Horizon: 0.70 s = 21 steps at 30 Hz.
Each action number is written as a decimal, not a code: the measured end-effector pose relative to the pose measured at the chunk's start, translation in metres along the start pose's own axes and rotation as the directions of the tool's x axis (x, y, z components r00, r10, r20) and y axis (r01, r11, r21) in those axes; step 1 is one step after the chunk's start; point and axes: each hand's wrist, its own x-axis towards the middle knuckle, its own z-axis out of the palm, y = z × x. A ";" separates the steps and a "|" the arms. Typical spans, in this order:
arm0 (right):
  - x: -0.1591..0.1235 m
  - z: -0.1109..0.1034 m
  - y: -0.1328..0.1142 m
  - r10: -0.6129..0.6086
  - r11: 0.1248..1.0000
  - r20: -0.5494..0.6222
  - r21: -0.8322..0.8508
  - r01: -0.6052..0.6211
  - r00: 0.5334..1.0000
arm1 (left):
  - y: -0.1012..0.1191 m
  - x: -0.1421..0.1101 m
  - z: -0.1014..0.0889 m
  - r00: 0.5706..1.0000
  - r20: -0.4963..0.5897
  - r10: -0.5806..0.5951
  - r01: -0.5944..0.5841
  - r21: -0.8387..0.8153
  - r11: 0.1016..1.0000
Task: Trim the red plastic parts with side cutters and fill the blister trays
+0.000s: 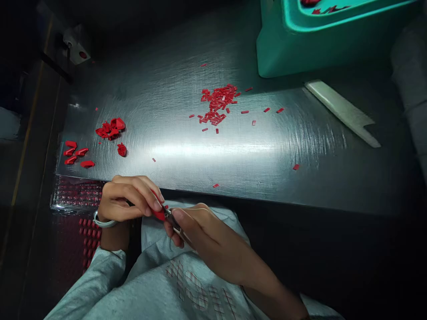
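My left hand (128,199) pinches a small red plastic piece (158,214) just below the near edge of the metal table (233,151). My right hand (196,229) is closed round a small metal cutting tool (175,226), whose tip meets the red piece. Both hands hover over my lap, close together. On the table's left lie several larger red pieces (110,128) and a few more (76,153). A heap of tiny red offcuts (218,104) sits at the table's middle back.
A teal plastic bin (320,35) stands at the back right. A pale flat strip (342,111) lies at the right. A clear tray with red parts (78,193) sits below the table's left edge. A red-buttoned box (77,48) is at the far left.
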 end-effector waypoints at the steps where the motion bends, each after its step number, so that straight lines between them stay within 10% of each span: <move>1: 0.000 0.000 0.000 0.003 1.000 0.003 -0.009 -0.003 1.000 | 0.000 0.000 0.000 1.000 0.000 0.010 -0.010 0.002 1.000; 10: 0.002 0.006 0.001 -0.131 0.951 -0.204 -0.301 0.065 0.970 | 0.002 0.004 0.011 0.914 -0.227 -0.337 0.315 -0.128 0.940; 21: 0.003 0.003 0.000 -0.145 0.961 -0.198 -0.260 0.090 0.969 | 0.003 0.001 0.022 0.878 -0.294 -0.379 0.325 -0.218 0.920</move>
